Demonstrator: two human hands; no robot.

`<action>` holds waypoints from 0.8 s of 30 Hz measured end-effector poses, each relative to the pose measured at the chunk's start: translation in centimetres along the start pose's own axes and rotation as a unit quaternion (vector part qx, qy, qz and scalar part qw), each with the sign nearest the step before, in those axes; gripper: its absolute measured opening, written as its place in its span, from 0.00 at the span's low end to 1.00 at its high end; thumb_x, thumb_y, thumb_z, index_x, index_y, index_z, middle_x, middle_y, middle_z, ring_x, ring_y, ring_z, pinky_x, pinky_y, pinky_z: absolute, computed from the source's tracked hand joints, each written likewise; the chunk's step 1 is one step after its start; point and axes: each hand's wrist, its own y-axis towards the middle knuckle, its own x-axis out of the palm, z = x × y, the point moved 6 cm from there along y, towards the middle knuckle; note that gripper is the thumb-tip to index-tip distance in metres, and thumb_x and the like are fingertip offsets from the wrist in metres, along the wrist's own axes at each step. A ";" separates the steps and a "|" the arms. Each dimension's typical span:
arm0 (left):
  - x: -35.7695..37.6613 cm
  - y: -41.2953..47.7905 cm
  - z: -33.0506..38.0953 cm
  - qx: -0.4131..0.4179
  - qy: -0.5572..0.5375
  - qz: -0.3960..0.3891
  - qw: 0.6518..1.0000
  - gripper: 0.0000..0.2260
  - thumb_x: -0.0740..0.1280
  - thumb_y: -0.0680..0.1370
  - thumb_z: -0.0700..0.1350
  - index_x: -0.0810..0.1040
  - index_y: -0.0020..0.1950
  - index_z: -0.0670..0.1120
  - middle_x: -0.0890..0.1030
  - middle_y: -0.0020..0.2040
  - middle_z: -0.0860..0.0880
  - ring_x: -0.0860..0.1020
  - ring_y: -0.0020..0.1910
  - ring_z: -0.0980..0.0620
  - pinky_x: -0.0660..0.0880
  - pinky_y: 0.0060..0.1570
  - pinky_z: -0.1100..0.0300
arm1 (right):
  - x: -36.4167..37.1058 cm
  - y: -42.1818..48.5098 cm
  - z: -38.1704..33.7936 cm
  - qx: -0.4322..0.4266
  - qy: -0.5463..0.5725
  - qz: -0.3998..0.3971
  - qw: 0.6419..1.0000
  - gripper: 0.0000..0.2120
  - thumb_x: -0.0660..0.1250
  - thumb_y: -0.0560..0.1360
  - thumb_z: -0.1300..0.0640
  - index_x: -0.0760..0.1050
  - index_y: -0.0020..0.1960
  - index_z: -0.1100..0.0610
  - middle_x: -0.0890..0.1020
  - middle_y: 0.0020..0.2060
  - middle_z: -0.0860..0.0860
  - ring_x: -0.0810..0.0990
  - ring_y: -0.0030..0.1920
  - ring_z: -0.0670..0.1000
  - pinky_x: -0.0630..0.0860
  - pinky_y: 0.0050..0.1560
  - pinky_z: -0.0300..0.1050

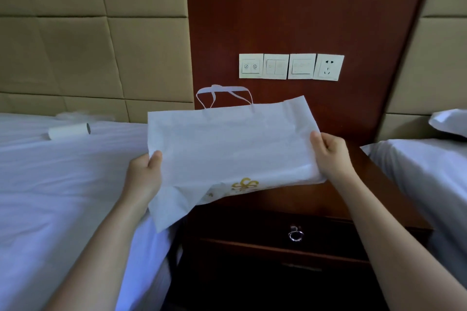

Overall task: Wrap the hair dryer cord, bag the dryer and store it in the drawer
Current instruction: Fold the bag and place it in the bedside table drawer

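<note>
A white fabric bag [227,144] with a gold emblem and white drawstring loops at its far edge is held flat above the dark wooden nightstand [285,199]. My left hand [145,174] grips its left edge, and my right hand [331,154] grips its right edge. The bag looks flat; whether the hair dryer is inside cannot be told, and no dryer or cord shows. Below the bag, the nightstand drawer [278,232] with a metal ring pull [295,234] is closed.
A white-sheeted bed [63,184] lies to the left with a white roll [69,131] on it. Another bed [424,166] and a pillow [449,121] are at the right. Wall switches and a socket [328,67] sit on the wood panel behind.
</note>
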 end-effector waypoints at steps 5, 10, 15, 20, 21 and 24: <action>2.4 0.2 -0.4 -0.044 -0.028 -0.044 0.998 0.12 0.60 0.80 0.45 0.73 0.38 0.41 0.70 0.34 0.45 0.67 0.35 0.50 0.63 0.34 0.58 | -2.3 0.5 1.7 0.049 -0.067 -0.048 0.995 0.17 0.57 0.80 0.56 0.66 0.33 0.61 0.63 0.27 0.55 0.62 0.27 0.49 0.54 0.21 0.35; 5.3 -0.3 -1.6 -0.088 -0.042 -0.077 0.992 0.11 0.62 0.79 0.44 0.74 0.38 0.41 0.69 0.32 0.44 0.67 0.33 0.48 0.64 0.32 0.59 | -3.7 -1.1 4.1 0.158 -0.006 -0.019 0.987 0.19 0.59 0.79 0.54 0.70 0.36 0.66 0.69 0.31 0.57 0.68 0.33 0.50 0.63 0.29 0.39; 5.5 -0.3 -3.7 -0.151 -0.074 -0.008 0.986 0.14 0.61 0.79 0.43 0.77 0.55 0.32 0.77 0.43 0.38 0.75 0.41 0.45 0.67 0.43 0.57 | -3.2 -3.7 5.8 0.195 0.207 -0.119 0.951 0.22 0.69 0.69 0.40 0.81 0.50 0.59 0.85 0.49 0.54 0.81 0.52 0.53 0.74 0.57 0.49; 5.7 -0.7 -4.6 -0.181 -0.090 0.016 0.979 0.15 0.63 0.78 0.44 0.77 0.59 0.35 0.79 0.53 0.37 0.76 0.48 0.44 0.70 0.47 0.54 | -2.8 -4.9 5.2 0.138 0.188 -0.189 0.954 0.07 0.64 0.76 0.59 0.79 0.51 0.59 0.85 0.45 0.51 0.82 0.45 0.47 0.76 0.47 0.38; 5.7 -0.6 -4.7 -0.184 -0.093 0.018 0.978 0.15 0.63 0.77 0.44 0.78 0.59 0.36 0.79 0.53 0.37 0.76 0.48 0.44 0.71 0.49 0.53 | -2.9 -4.8 5.0 0.123 0.167 -0.167 0.964 0.07 0.63 0.77 0.60 0.79 0.50 0.59 0.84 0.44 0.52 0.82 0.44 0.47 0.76 0.46 0.39; 5.8 -0.7 -4.8 -0.202 -0.112 0.010 0.973 0.09 0.64 0.77 0.44 0.79 0.51 0.41 0.78 0.47 0.41 0.75 0.47 0.45 0.72 0.51 0.52 | -3.4 -4.3 4.0 0.054 0.092 -0.079 0.991 0.09 0.64 0.76 0.57 0.77 0.47 0.64 0.80 0.40 0.54 0.77 0.40 0.48 0.71 0.40 0.39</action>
